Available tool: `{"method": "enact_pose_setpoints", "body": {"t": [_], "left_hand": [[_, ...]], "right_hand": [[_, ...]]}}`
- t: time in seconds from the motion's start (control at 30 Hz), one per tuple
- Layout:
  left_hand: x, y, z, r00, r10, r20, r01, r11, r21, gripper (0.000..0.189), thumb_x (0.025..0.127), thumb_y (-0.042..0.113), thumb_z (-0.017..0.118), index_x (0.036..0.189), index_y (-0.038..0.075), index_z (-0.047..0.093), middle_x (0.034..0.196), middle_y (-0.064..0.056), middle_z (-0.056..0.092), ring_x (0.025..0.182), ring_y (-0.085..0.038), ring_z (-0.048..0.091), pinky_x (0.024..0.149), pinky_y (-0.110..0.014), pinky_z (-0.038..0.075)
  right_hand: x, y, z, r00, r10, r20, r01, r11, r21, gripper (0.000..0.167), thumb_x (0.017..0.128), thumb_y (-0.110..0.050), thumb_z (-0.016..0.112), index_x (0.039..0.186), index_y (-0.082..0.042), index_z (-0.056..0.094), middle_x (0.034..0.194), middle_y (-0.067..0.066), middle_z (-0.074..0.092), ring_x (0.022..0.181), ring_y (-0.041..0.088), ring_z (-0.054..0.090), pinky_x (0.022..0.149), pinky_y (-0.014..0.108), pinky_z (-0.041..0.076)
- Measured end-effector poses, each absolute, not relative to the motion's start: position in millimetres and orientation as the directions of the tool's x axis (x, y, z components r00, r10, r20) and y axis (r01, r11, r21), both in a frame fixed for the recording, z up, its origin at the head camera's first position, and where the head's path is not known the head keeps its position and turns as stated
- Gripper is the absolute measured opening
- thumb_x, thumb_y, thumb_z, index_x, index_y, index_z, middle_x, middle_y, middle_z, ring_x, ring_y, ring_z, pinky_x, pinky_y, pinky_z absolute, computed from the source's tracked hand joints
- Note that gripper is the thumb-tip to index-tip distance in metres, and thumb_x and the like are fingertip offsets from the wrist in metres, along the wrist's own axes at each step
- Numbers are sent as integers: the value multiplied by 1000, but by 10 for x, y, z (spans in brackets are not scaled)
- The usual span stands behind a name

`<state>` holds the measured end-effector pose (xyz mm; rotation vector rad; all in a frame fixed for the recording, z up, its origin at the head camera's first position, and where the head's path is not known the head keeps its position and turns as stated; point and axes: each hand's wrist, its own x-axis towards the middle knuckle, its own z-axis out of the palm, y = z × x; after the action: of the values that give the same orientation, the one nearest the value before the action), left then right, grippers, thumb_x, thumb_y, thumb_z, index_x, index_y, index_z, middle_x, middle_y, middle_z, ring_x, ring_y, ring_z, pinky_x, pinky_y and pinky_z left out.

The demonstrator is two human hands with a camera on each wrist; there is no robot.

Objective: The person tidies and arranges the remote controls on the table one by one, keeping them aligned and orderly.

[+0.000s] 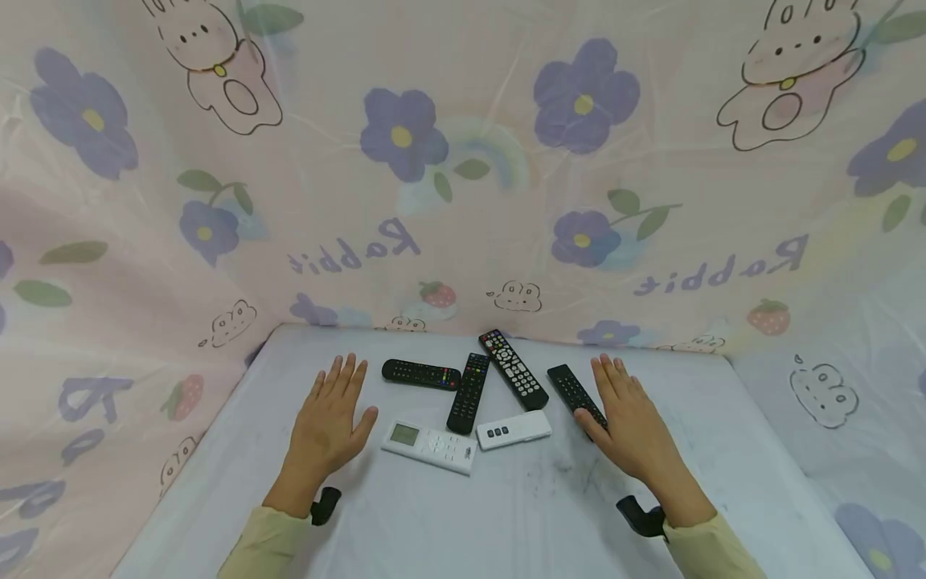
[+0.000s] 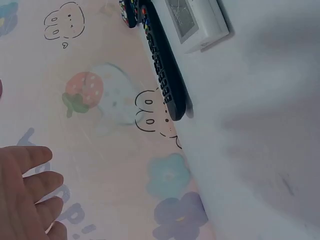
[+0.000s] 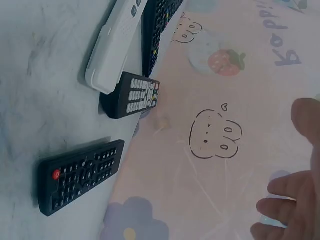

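My left hand, fingers straight and palm down, hovers left of the remotes and holds nothing. Nearest to it are a white remote with a grey screen and a black remote with rounded ends. My right hand is likewise straight-fingered, its thumb overlapping the lower end of a small black remote in the head view. That remote, with a red button, shows whole in the right wrist view, apart from the hand. Between the hands lie a slim black remote, a long black remote with white keys and a small white remote.
A white-covered table carries all the remotes. A patterned curtain with rabbits and flowers rises along its back and both sides. A black wrist strap piece juts out beside the right wrist, and another by the left.
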<state>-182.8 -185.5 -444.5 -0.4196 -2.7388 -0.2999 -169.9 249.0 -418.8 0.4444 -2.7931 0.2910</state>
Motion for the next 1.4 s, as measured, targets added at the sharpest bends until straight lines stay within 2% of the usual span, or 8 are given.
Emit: {"method": "enact_pose_setpoints", "body": {"t": [0.17,0.27,0.53,0.63,0.87,1.03,1.2,1.4], "left_hand": [[-1836,-1856,-4413,-885,254,391,338,927,164,77,90,47,55,150,4,32,155,-21,30,145,-40,23,118,-51,20],[-1841,-1864,-4415,-879,248,408,343,922,179,83,86,53,59,149,5,34,152,-21,36,143,-42,28,115,-52,27],[-1845,-1911,-4482,-867,212,450,357,896,266,88,71,58,73,141,12,47,135,-12,57,123,-37,53,94,-55,47],[-1823,-1925,-4498,-895,190,403,337,880,334,85,71,56,75,140,16,49,134,-9,58,119,-34,56,90,-54,49],[-1849,-1969,-4607,-951,195,240,295,799,524,79,72,44,81,140,21,49,133,-2,58,121,-28,55,94,-53,48],[-1910,-1994,-4702,-942,262,209,335,734,591,75,72,36,83,137,20,51,132,-2,58,118,-24,55,95,-48,49],[-1954,-2002,-4764,-931,316,184,356,668,654,69,72,28,84,134,18,54,133,-5,59,115,-26,57,91,-46,49],[-2000,-1995,-4833,-927,347,140,347,655,671,67,72,28,84,131,14,56,130,-3,60,110,-23,58,87,-44,51]], "right_hand": [[-1706,2437,-4151,-883,-287,371,-363,919,-153,79,92,-40,61,150,1,27,153,23,32,140,45,29,110,60,28],[-1702,2385,-4142,-871,-289,397,-384,905,-184,77,90,-39,64,148,2,33,148,24,39,134,47,37,106,61,33],[-1686,2235,-4191,-881,-247,403,-396,852,-343,70,84,-35,72,141,-4,44,138,19,49,125,41,46,99,59,42],[-1677,2158,-4242,-889,-240,389,-395,832,-389,68,82,-34,74,138,-6,49,135,16,53,122,37,51,97,55,46],[-1668,1944,-4421,-892,-250,377,-416,782,-465,56,77,-27,80,125,-7,60,121,8,65,98,24,65,80,42,56],[-1671,1781,-4532,-888,-277,368,-444,726,-526,51,75,-25,81,120,-9,63,114,6,67,94,22,65,77,40,56],[-1658,1607,-4626,-909,-295,295,-417,671,-614,52,74,-25,82,120,-9,63,114,8,67,92,21,63,75,39,56],[-1637,1415,-4763,-934,-291,207,-355,691,-629,51,75,-32,81,121,-17,65,115,-2,68,86,13,61,68,23,49]]}}
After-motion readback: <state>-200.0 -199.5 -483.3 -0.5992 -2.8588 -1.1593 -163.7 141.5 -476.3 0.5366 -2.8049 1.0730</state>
